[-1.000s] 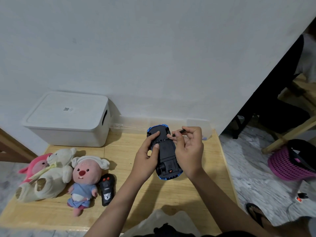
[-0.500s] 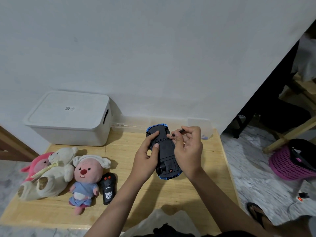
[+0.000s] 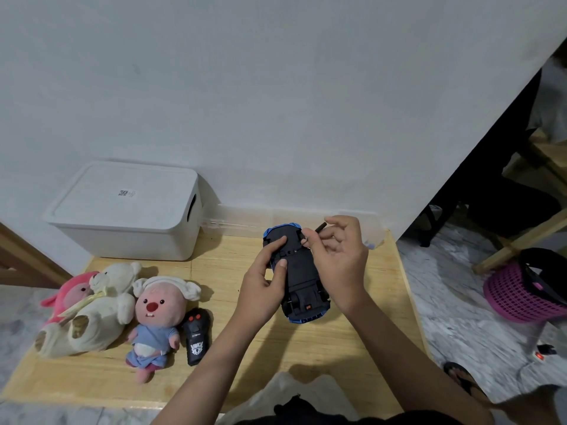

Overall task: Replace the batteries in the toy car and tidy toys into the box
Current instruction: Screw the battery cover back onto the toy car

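The toy car (image 3: 299,277) is held upside down above the wooden desk (image 3: 306,348), its black underside facing up and its blue body showing only at the two ends; the left hand (image 3: 264,286) clasps the car's left side, thumb and forefinger pressed on the underside; the right hand (image 3: 340,262) steadies the car's right side and pinches a thin dark screwdriver (image 3: 319,229) between thumb and fingers, its tip aimed at the underside near the far end, though whether it touches a screw is too small to tell; a black remote control (image 3: 196,338) lies flat on the desk to the left of the forearms, just beside a pink-faced plush in a blue dress (image 3: 156,317); further left a cream plush bear (image 3: 98,308) lies against a pink plush (image 3: 66,297); a white box (image 3: 129,213) with its lid on stands at the far left of the desk against the wall; a pink basket (image 3: 518,296) sits on the marbled floor to the right, well apart from the desk.
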`<state>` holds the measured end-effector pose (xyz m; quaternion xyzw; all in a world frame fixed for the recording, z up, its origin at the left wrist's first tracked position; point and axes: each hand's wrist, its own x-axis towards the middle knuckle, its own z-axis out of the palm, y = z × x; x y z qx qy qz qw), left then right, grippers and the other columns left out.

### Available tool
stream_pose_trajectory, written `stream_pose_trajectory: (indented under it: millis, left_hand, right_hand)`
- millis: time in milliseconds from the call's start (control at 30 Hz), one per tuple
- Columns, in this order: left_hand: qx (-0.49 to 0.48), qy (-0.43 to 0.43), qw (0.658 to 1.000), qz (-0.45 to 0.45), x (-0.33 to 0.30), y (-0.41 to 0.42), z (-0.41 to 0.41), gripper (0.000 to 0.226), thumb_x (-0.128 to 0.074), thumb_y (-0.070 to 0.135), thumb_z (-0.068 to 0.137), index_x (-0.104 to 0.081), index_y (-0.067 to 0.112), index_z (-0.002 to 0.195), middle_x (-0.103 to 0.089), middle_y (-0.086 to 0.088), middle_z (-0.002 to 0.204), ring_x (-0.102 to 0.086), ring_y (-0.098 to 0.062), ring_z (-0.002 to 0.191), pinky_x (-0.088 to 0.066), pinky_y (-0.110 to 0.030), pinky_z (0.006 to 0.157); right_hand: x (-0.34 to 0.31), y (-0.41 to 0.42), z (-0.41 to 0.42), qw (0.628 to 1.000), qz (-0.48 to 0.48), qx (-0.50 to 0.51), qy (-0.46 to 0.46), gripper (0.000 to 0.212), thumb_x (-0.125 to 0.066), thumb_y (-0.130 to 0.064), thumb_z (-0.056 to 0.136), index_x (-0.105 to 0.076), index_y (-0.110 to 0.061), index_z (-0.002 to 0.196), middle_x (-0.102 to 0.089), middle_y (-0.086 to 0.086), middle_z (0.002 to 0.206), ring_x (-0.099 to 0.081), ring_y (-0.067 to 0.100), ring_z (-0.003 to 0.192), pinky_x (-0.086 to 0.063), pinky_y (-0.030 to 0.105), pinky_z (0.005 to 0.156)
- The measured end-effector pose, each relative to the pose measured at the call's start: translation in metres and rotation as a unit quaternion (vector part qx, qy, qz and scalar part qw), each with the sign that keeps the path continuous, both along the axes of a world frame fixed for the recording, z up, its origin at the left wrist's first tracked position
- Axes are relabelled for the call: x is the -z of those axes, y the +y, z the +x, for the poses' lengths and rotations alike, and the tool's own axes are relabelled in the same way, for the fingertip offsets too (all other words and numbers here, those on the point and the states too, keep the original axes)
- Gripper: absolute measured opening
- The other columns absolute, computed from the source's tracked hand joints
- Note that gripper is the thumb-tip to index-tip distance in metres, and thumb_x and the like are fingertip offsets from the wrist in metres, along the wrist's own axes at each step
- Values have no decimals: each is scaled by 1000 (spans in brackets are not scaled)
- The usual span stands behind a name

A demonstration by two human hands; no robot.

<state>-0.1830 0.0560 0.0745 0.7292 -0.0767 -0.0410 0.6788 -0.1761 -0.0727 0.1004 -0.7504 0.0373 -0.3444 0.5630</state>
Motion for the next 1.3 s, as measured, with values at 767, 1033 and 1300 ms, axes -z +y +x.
stream_pose_trajectory:
  millis: [767, 1033, 1300]
  left_hand:
    - [-5, 1, 1000, -18, -1, 0, 1, 36, -49, 8, 96, -54, 26, 127, -61, 10, 116, -59, 5, 96, -49, -10, 68]
    - [-7, 7, 1000, -18, -1, 1, 1, 35, -49, 8, 96, -54, 27, 125, -60, 8, 116, -58, 8, 94, -48, -8, 65]
    - [-22, -8, 1000, -3, 0, 4, 7, 36, -48, 8, 96, -52, 25, 127, -60, 9, 116, -58, 10, 91, -48, -7, 64]
  right_hand:
    - [-2, 4, -7, 1000, -19, -20, -7, 36, -65, 1, 84, -49, -29, 96, -62, -13, 82, -67, 5, 79, -58, 26, 62]
    - [-3, 0, -2, 999, -10, -33, -23, 21, -70, -1, 80, -63, -14, 96, -70, 5, 89, -71, 17, 80, -58, 23, 67]
    - [-19, -4, -4, 997, 44, -57, 21, 30, -76, 3, 74, -64, -23, 81, -67, -2, 76, -65, 6, 70, -52, 14, 67]
